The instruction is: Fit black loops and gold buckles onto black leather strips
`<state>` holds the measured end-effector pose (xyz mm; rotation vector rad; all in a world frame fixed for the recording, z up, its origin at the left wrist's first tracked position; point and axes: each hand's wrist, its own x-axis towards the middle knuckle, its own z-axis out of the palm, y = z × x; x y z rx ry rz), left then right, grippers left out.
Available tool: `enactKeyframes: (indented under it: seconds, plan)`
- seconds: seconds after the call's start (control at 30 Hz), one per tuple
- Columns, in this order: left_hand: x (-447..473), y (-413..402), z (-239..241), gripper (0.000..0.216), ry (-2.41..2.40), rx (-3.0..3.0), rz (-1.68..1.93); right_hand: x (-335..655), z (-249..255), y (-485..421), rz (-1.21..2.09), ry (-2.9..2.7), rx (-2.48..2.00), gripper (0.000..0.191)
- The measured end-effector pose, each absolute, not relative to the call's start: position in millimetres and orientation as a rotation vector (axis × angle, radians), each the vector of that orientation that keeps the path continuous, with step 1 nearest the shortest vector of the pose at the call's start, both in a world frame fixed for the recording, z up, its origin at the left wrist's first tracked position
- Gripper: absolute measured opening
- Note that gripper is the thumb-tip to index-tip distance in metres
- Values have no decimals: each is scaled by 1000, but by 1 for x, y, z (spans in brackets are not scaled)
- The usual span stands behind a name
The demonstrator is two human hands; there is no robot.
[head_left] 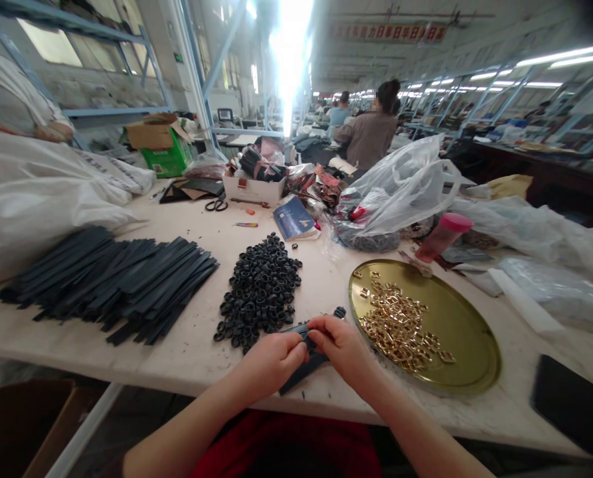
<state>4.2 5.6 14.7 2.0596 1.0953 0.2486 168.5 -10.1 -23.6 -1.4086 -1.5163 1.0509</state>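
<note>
Close to the table's front edge, my left hand [275,362] is closed on a dark strap [296,329]. My right hand [337,342] pinches the same strap from the other side, its fingertips meeting my left thumb. Below my hands another dark strip [301,376] lies on the table, partly covered. Just beyond is a heap of small black loops [261,285]. To the right, gold buckles [400,325] lie in a round gold tray [468,342]. A pile of long black strips [127,282] spreads out at the left. Whether a buckle is between my fingers is hidden.
Scissors [216,204], a blue booklet [295,218] and a white box [254,190] are farther back. A clear plastic bag [400,192], a pink-lidded jar [443,238] and a black phone-like slab [566,403] lie right. White sacks [42,192] stand left; people are beyond.
</note>
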Motion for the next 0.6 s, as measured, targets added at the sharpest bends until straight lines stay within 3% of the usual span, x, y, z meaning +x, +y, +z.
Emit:
enactKeyframes:
  seconds: [0.43, 0.6]
  plan:
    - [8, 13, 14, 35, 1055, 2098, 163, 173, -15, -7, 1254, -1596, -1256, 16]
    - [-5, 20, 20, 30, 1022, 1960, 10, 185, -15, -7, 1049, -1632, -1453, 11]
